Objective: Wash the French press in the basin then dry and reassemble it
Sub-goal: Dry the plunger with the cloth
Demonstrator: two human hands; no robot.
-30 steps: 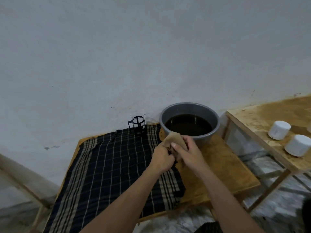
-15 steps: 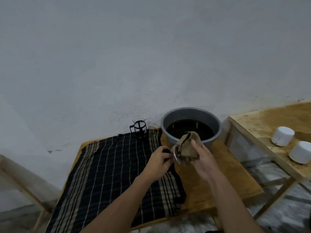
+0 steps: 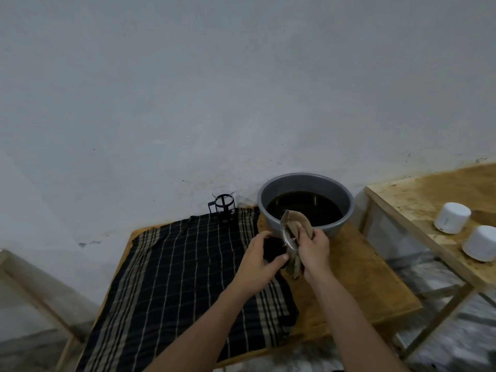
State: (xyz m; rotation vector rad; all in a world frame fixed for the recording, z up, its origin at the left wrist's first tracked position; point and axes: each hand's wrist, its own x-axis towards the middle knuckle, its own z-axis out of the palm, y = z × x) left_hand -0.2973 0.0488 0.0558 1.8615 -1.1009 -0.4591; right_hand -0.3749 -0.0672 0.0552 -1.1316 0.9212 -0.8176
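The metal filter disc [image 3: 288, 235] of the French press is held on edge just in front of the basin [image 3: 304, 204], above the wooden surface [image 3: 362, 277]. The right hand [image 3: 312, 249] is clamped on a tan cloth [image 3: 298, 224] pressed against the disc's far face, with a tail of the cloth hanging below the hand. The left hand [image 3: 261, 260] is closed around a dark part [image 3: 272, 249] on the near side of the disc; what that part is cannot be told.

The grey basin stands at the back right of the surface, close to the wall [image 3: 241, 89], and holds dark brown water. To its left, at the back edge, stands the black wire frame [image 3: 223, 206] of the press, upright and well apart from the hands. No writing or label can be read anywhere.

A dark checked cloth [image 3: 174, 277] covers the left and middle of the surface, right under the left forearm. The bare wood to the right of the hands is open up to the edge. Beyond a gap on the right is a second wooden surface [image 3: 429, 189], stained, carrying two white cylinders [image 3: 452, 221] near each other.
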